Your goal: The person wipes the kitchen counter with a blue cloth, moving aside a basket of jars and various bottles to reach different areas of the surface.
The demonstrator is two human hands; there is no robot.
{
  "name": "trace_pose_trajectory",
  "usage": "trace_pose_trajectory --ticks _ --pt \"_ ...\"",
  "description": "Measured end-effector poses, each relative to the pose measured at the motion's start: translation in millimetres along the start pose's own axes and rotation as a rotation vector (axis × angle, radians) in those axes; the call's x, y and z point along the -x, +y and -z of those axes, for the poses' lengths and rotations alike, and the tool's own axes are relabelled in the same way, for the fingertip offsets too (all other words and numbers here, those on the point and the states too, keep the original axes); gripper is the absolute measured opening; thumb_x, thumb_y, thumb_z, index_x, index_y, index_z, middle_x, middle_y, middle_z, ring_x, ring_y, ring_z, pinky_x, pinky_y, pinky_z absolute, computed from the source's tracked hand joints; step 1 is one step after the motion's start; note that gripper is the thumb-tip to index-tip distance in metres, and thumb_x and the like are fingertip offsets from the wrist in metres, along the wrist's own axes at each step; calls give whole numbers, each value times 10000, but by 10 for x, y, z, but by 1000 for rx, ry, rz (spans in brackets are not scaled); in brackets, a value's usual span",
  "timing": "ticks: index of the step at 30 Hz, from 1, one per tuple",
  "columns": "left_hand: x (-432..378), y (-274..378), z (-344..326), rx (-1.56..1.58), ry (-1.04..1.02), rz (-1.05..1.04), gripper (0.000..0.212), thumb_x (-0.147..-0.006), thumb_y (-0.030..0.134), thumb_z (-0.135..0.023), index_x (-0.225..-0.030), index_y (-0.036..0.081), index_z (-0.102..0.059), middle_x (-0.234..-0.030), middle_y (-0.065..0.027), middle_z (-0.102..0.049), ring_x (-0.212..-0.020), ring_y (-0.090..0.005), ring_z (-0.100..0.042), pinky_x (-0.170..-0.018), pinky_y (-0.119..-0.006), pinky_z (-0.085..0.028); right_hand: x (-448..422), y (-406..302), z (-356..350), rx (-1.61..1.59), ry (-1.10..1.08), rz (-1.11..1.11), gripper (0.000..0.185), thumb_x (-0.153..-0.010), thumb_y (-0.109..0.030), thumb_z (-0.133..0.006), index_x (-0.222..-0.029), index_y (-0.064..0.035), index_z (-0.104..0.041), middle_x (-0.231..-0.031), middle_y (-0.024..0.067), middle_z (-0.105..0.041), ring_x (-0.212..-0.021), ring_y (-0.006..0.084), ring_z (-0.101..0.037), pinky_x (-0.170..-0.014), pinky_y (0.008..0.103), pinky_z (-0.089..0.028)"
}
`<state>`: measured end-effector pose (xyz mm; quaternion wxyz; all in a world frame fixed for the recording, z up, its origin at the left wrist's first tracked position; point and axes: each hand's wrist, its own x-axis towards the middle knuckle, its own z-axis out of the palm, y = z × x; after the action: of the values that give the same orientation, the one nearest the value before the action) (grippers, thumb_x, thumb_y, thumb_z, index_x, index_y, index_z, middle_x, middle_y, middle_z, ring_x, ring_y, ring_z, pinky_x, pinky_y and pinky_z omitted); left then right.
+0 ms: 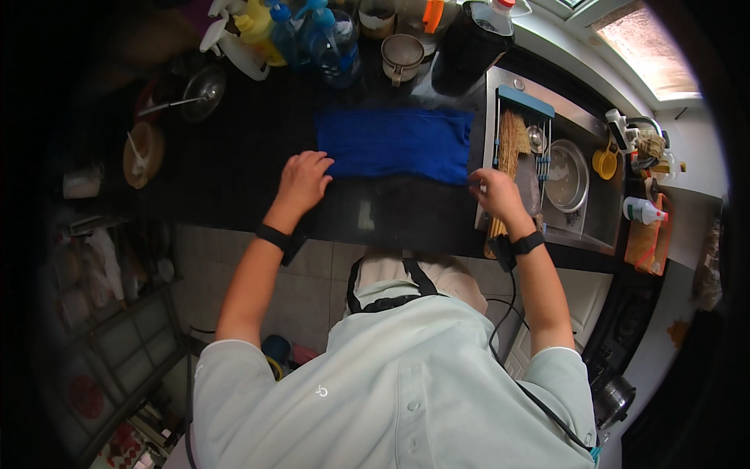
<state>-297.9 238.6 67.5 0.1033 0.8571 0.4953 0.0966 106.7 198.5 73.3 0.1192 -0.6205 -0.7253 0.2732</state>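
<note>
A blue cloth [395, 143] lies spread flat as a wide rectangle on the black countertop [398, 211]. At its near left corner is my left hand [303, 179], palm down with the fingertips touching or just beside the edge; whether it grips any fabric cannot be told. My right hand [497, 192] is at the near right corner, thumb and fingers bent close together by the cloth's edge. Whether the corner is pinched between them is not clear. Both wrists wear black bands with small devices.
Spray and pump bottles [334, 50], a metal-rimmed cup [402, 57] and a large dark bottle [473, 44] stand behind the cloth. To the right, a steel sink [592, 225] holds a rack [524, 101] with a straw brush and a metal basin [567, 176]. Bowls stand at left.
</note>
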Motion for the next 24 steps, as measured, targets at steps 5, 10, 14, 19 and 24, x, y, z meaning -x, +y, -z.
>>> trace_pose_trajectory --ticks 5,10,14,19,24 --pt "-97 220 -521 127 41 119 465 -862 223 -647 -1280 40 -561 -1375 -186 -498 -1296 -345 -446 -1078 -453 -352 38 -262 -410 -30 173 74 264 -797 -126 -680 -1048 -56 -640 -1055 127 -660 -1010 316 -613 -867 393 -503" --pt "-447 208 -931 -30 -52 240 635 -955 392 -482 -1485 88 -310 -1561 -199 -195 -1444 -376 -168 -1164 -504 -157 -483 -392 -855 127 239 -65 639 -862 -324 -621 -1394 -36 -414 -1460 249 -357 -1369 402 -307 -1117 469 -271" --pt "-583 164 -992 -114 -17 225 646 -952 410 -471 -1495 108 -294 -1563 -182 -204 -1444 -367 -178 -1162 -497 -164 -830 -402 -1106 288 221 -285 803 -906 -527 -491 -1510 -70 -225 -1557 244 -165 -1451 399 -119 -1154 525 -129" --pt "-768 54 -976 -108 12 232 650 -940 416 -478 -1491 116 -307 -1559 -169 -223 -1437 -364 -199 -1154 -497 -179 -1224 -309 -1130 392 331 -302 813 -905 -585 -448 -1511 -81 -247 -1565 213 -181 -1454 372 -141 -1155 518 -130" --pt "-926 29 -975 -118 63 249 640 -930 407 -487 -1472 99 -342 -1544 -181 -253 -1417 -381 -233 -1143 -515 -193 -1499 -189 -995 428 359 -222 790 -882 -585 -469 -1501 -124 -295 -1555 176 -240 -1442 353 -195 -1152 513 -159"
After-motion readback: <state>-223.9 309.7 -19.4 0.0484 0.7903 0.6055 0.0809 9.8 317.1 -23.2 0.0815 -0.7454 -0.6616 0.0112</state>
